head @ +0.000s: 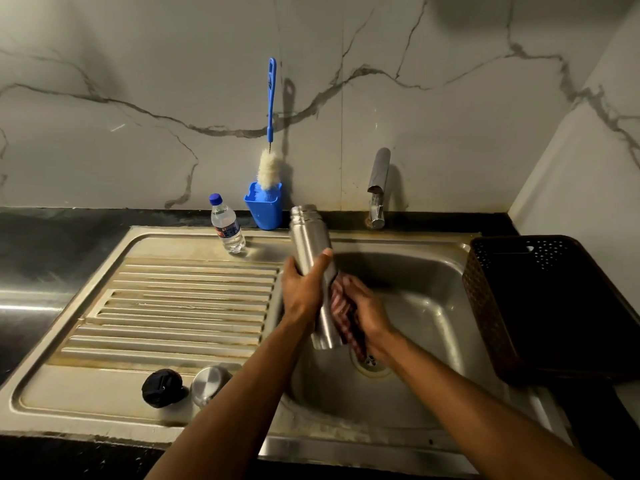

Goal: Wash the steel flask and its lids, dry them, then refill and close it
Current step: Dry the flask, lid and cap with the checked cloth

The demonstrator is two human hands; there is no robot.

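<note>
I hold the steel flask upright and slightly tilted over the sink basin, its mouth uncapped and pointing up. My left hand grips its middle. My right hand presses a dark reddish checked cloth against the flask's lower right side. On the draining board's near edge sit a black lid and a steel cup lid, side by side.
A small water bottle with a blue cap stands at the back of the draining board. A blue holder with a bottle brush leans on the wall. The tap is behind the basin. A dark basket is at right.
</note>
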